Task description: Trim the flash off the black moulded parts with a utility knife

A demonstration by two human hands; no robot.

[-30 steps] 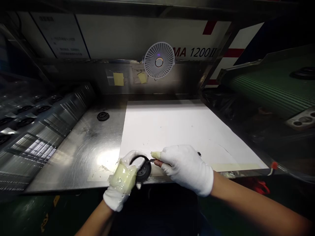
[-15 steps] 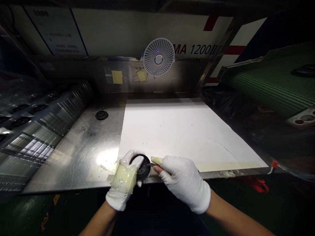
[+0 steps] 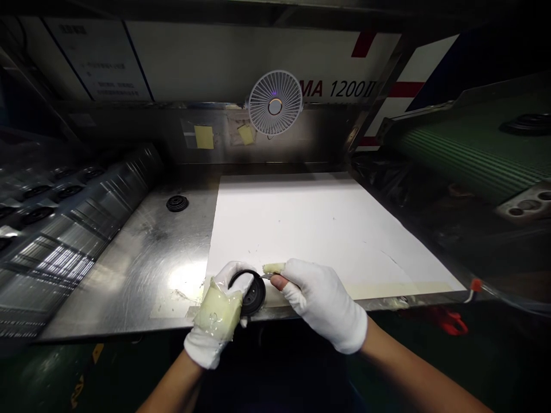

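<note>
My left hand [image 3: 221, 307], in a white glove with yellowish tape over its back, is closed around a round black ring-shaped part [image 3: 255, 293] above the table's front edge. The thumb lies inside the ring, and the fingers behind it are hidden. My right hand [image 3: 322, 298], gloved in white with a taped forefinger and a bare thumb tip, pinches a small thin blade [image 3: 266, 276]. Its tip is at the ring's upper right rim; whether it touches cannot be made out. Another black round part [image 3: 177, 203] lies on the metal table, far left of my hands.
A white sheet [image 3: 301, 223] covers much of the metal table [image 3: 142, 264]. A round fan [image 3: 275, 104] stands at the back. Trays [image 3: 69, 246] with black parts are stacked at left. On the right is a green conveyor belt [image 3: 469, 143] with a black part [image 3: 527, 124].
My right hand has moved slightly up, bringing the blade from inside the ring to its upper right rim. The left hand still holds the ring, tilted a little differently.
</note>
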